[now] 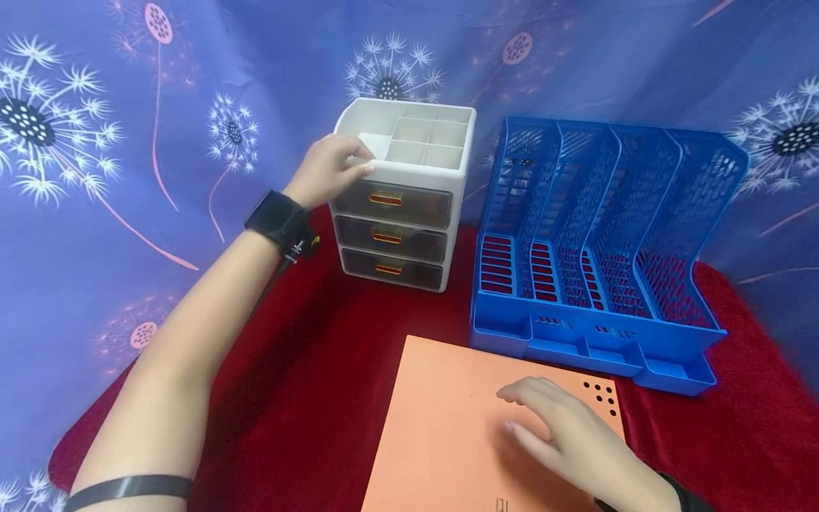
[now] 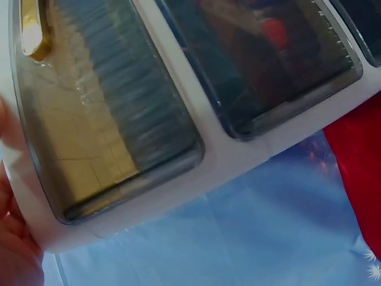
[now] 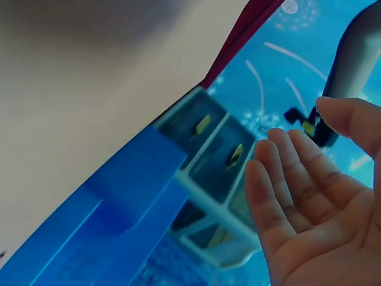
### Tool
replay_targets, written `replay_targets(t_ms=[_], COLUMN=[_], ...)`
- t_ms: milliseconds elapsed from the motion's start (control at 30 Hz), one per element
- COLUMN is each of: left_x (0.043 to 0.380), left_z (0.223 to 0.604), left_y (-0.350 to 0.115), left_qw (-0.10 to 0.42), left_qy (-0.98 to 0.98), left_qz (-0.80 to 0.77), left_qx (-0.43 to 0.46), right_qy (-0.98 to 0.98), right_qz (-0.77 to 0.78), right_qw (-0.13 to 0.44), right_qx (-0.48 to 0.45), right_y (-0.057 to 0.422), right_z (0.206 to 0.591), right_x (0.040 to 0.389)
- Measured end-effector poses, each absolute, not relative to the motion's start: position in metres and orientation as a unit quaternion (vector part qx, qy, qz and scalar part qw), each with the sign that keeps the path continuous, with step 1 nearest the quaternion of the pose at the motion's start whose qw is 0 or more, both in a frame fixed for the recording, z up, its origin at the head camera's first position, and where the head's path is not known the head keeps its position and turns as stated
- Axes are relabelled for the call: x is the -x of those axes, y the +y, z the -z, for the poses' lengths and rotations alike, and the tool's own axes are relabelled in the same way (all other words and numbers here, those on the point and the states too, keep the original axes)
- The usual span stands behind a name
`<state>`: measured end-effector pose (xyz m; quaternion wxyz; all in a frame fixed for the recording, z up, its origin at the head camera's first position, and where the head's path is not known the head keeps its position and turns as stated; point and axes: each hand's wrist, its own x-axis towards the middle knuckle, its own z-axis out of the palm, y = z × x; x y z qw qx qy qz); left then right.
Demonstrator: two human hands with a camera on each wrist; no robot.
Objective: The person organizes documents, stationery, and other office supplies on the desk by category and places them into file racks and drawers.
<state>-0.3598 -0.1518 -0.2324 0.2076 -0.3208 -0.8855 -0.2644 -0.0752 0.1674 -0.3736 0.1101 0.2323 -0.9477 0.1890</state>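
Note:
In the head view a white desktop drawer organizer (image 1: 461,206) stands upright, with a divided top tray and three smoky drawers with gold handles. My left hand (image 1: 329,167) grips its front-left top rim, fingers over the edge and thumb at the front. The left wrist view shows the smoky drawer fronts (image 2: 119,119) up close, with part of that hand (image 2: 18,256) at the edge. My right hand (image 1: 569,434) hovers over an orange folder or board (image 1: 441,405) with black dots in one corner. Its fingers are relaxed, and the right wrist view shows its palm (image 3: 321,256) holding nothing.
A blue mesh file rack (image 1: 576,313) with several upright slots and small front trays stands right of the organizer, just behind the orange sheet. Red cloth (image 1: 288,398) covers the table. A blue dandelion-print cloth (image 1: 275,57) hangs behind.

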Motion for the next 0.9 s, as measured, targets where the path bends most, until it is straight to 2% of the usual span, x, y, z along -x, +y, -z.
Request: replay_targets(t_ms=[100, 167, 300, 533, 667, 900], left_x=[0.358, 0.356, 0.351, 0.319, 0.296, 0.256], left_z=[0.239, 0.243, 0.249, 0.269, 0.283, 0.284], left_y=[-0.156, -0.157, -0.158, -0.162, -0.164, -0.166], left_qw=[0.224, 0.236, 0.276, 0.383, 0.359, 0.261], left_qy=[-0.879, -0.873, -0.856, -0.801, -0.805, -0.854], left_qz=[0.266, 0.268, 0.261, 0.263, 0.261, 0.263], left_qx=[0.327, 0.334, 0.349, 0.379, 0.393, 0.366], right_qy=[-0.959, -0.966, -0.969, -0.964, -0.961, -0.941], right_qz=[-0.193, -0.208, -0.227, -0.265, -0.275, -0.287], right_qw=[0.084, 0.04, -0.006, -0.006, 0.014, 0.169], right_qx=[-0.19, -0.149, -0.098, -0.027, 0.014, -0.057], right_y=[0.177, 0.182, 0.191, 0.21, 0.228, 0.258], right_z=[0.373, 0.372, 0.372, 0.381, 0.388, 0.389], right_x=[0.068, 0.065, 0.059, 0.046, 0.036, 0.038])
